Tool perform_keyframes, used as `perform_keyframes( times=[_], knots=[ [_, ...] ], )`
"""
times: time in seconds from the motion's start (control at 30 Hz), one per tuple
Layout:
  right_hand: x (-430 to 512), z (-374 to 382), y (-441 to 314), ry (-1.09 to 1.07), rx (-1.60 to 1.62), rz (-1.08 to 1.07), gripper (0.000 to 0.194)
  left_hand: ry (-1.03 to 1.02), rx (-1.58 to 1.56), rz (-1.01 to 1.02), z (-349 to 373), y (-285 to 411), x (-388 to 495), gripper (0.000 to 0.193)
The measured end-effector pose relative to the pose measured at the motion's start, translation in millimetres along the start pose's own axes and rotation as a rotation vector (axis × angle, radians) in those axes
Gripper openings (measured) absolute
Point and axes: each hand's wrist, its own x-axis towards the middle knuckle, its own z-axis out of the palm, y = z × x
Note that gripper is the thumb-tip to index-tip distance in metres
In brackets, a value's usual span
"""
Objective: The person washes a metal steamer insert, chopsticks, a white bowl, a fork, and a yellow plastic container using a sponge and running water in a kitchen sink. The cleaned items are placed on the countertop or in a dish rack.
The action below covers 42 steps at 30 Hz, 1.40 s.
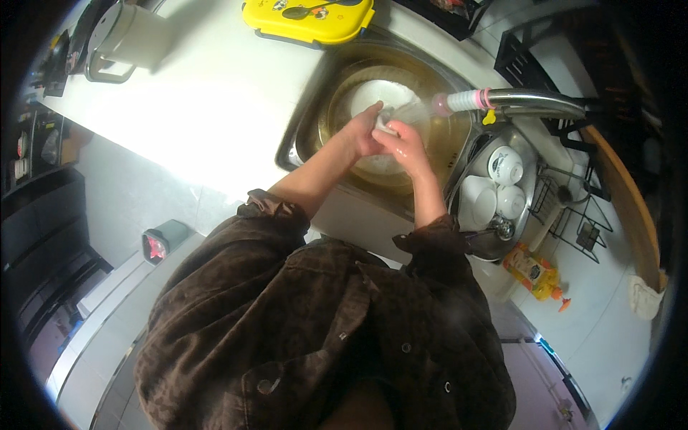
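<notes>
Over the metal sink (293, 140), both hands close around a small whitish item (386, 127), largely hidden by fingers; its kind cannot be told. My left hand (365, 134) cups it from the left, with the thumb pointing up. From the right, my right hand (406, 148) grips it, and its fingers look wet. Water sprays onto the item from the flexible nozzle (457, 102) of the metal faucet (532, 99). Below the hands, a white dish (371, 97) lies in a large round basin (336, 102) inside the sink.
Right of the sink, white bowls (505, 165) and a white cup-like vessel (475, 201) stand near a metal ladle (504, 228). A dish soap bottle (532, 271) and wire rack (583, 231) are beyond. A yellow lunch box (322, 24) and pitcher (126, 35) sit on the white counter (215, 107).
</notes>
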Motion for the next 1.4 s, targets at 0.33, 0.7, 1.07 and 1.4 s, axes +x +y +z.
perform_keyframes(
  times=[0.33,0.7,1.07,1.4],
  knots=[
    [43,-7,47,0.512,0.118,0.009,0.025,0.140,0.090,0.133,32,-20,-5,0.030],
    [-1,0,17,-0.097,1.056,0.140,0.032,-0.032,0.320,-0.130,34,-15,-46,0.035],
    [25,32,15,0.102,0.073,-0.085,0.023,-0.137,0.672,-0.224,-4,7,-73,0.017],
    [55,34,36,0.242,-0.517,-0.026,0.019,-0.041,1.892,-0.204,-7,12,-37,0.014]
  ],
)
